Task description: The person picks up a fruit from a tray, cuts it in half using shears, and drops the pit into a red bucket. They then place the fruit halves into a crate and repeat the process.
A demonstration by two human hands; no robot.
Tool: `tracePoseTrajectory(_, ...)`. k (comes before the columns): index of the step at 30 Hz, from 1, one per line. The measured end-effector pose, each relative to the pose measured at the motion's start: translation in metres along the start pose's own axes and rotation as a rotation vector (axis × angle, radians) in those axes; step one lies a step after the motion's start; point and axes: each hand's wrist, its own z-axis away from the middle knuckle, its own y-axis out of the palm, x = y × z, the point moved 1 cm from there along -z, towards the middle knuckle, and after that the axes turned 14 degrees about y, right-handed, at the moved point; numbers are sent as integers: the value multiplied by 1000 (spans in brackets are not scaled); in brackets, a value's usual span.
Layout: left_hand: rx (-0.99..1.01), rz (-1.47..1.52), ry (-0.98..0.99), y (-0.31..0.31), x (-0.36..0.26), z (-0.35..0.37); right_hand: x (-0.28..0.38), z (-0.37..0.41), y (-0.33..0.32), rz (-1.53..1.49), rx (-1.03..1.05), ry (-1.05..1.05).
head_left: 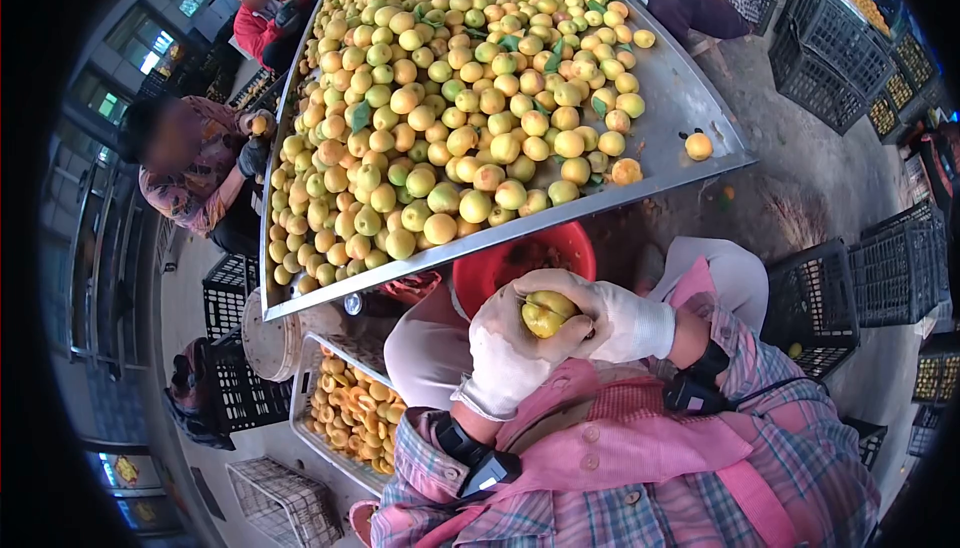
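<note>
Apricot gripped at its seam, over the lap.
From where I stand, the metal bench (672, 98) is largest, under a heap of apricots (440, 108); then a crate (335, 451) of halved apricots (350, 413), then a red basin (480, 278). The gloved left hand (508, 346) and right hand (628, 320) are together, clamped on one green-yellow apricot (548, 315). I'd judge the seam is being worked; any further move there calls for firm, even finger pressure.

The long grey metal tray (690, 153) looked smooth with a dull sheen, the round red plastic basin (470, 278) glossy, the white knit cloth gloves (505, 358) matt, the grey floor (740, 218) rough.
</note>
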Motion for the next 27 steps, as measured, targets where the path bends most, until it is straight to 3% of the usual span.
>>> tracePoseTrajectory(4, 18, 6, 73, -2, 2, 5, -11, 1, 5, 0, 66, -81)
tracePoseTrajectory(13, 80, -1, 198, -5, -5, 24, -5, 19, 11, -17, 163, -51)
tracePoseTrajectory(20, 226, -69, 244, -9, -14, 32, -2, 32, 15, -20, 104, -143)
tracePoseTrajectory(22, 143, 50, 113, -4, -12, 26, -10, 25, 14, -63, 96, -100)
tracePoseTrajectory(23, 201, 168, 11, 0, -1, 30, -10, 22, 10, -49, 90, -114)
tracePoseTrajectory(24, 197, 161, 31, 1, -3, 27, -9, 19, 7, -42, 81, -77)
tracePoseTrajectory(26, 36, 595, -233, 6, -4, 25, -12, 14, 3, -33, 63, -46)
tracePoseTrajectory(27, 81, 793, -312, 4, -1, 25, -17, 12, 3, -65, 17, 5)
